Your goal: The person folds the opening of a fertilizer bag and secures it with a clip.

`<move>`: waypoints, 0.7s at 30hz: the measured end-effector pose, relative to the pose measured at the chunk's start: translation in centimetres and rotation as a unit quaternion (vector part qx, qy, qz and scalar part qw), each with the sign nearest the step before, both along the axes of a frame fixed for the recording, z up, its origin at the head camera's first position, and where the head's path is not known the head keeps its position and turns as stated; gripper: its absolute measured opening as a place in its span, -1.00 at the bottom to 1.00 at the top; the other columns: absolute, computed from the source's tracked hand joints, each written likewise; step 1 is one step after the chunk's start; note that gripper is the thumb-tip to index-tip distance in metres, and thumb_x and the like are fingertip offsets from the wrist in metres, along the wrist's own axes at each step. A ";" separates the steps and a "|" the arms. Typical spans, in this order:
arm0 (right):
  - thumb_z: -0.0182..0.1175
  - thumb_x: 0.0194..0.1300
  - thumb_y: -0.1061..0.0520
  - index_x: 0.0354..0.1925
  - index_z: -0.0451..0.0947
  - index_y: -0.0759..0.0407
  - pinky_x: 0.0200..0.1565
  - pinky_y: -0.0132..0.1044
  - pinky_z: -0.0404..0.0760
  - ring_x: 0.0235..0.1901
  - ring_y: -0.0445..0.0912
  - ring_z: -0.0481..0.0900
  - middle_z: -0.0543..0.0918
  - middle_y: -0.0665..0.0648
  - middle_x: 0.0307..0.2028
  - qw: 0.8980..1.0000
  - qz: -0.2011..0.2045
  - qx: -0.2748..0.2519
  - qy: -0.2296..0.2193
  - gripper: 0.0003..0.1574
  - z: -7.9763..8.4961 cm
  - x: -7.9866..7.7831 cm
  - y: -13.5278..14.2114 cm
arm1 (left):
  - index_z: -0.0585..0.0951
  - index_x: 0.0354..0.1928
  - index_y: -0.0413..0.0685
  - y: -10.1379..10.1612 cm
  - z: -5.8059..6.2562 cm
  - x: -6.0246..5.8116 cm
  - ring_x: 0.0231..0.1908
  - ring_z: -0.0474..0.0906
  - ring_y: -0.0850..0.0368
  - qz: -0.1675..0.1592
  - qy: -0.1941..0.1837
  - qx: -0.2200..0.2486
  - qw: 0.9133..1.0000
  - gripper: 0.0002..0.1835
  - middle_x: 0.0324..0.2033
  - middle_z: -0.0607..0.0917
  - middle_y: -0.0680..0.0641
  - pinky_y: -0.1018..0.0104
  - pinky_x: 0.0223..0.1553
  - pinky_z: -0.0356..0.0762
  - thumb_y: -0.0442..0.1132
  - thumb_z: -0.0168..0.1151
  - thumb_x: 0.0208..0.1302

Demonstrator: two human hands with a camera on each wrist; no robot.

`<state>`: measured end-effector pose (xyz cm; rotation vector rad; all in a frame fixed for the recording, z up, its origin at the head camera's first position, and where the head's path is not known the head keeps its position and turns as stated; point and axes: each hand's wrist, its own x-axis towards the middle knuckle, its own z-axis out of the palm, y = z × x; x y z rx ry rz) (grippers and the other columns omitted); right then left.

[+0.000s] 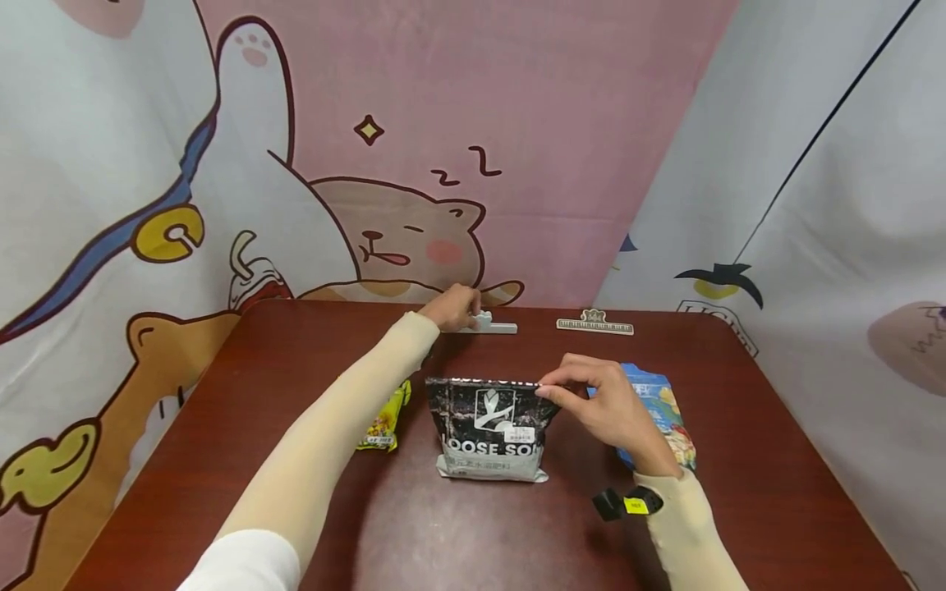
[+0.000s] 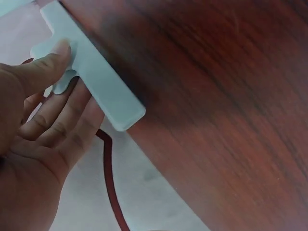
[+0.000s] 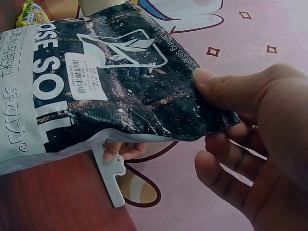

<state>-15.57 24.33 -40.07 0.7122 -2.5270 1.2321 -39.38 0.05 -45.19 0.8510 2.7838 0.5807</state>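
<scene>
Counter (image 1: 443, 533): dark red; all goods are carried on it. Black soil bag (image 1: 484, 443): stood upright at mid-counter, its top right corner pinched between thumb and fingers of the right grip (image 1: 609, 402). Only that one corner is seen to be held, so a sag or twist could be caused at the unsupported left side; whether the mouth is sealed cannot be told (if not, contents might be spilled by a tilt). Blue packet (image 1: 661, 402): right of the bag, partly hidden by the right grip; it could be knocked by a careless wrist. Yellow packet (image 1: 383, 423): left of the bag, partly covered by the left forearm (image 1: 332, 435); it might be dragged if the sleeve were drawn back low. White clip (image 2: 103, 84): at the far edge, pinched by the left grip (image 1: 452, 307); if released carelessly, it could be lost over that edge. Piano-patterned clip (image 1: 594, 325): far right, untouched, similarly exposed.
</scene>
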 end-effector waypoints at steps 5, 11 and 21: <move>0.43 0.28 0.14 -0.22 0.77 -0.19 -0.47 -0.36 0.39 -0.57 -0.17 0.37 0.54 -0.12 -0.48 1.000 0.000 0.008 -0.007 -0.82 0.1 0.1 0.0 | 0.57 -0.09 -0.13 -0.4 0.9 0.3 -0.25 0.51 0.04 -0.005 -0.003 0.041 0.999 -0.66 -0.23 0.62 -0.11 0.22 -0.21 0.51 -0.28 0.53 0.19; 0.42 0.28 0.15 -0.21 0.77 -0.19 -0.45 -0.33 0.40 -0.55 -0.18 0.37 0.54 -0.12 -0.46 1.000 0.000 0.010 -0.007 -0.81 0.1 0.2 0.0 | 0.67 0.07 -0.23 -0.6 2.2 0.7 -0.13 0.64 0.00 -0.002 -0.008 0.051 0.999 -0.61 -0.11 0.75 -0.19 0.18 -0.06 0.62 -0.29 0.50 0.22; 0.43 0.27 0.16 -0.21 0.78 -0.16 -0.44 -0.33 0.40 -0.54 -0.19 0.37 0.54 -0.11 -0.47 1.000 0.005 0.008 -0.006 -0.82 0.1 0.3 0.1 | 0.74 0.06 -0.24 -1.3 4.2 1.7 -0.16 0.70 0.05 -0.016 0.025 0.072 0.997 -0.65 -0.09 0.82 -0.17 0.23 -0.09 0.65 -0.24 0.47 0.26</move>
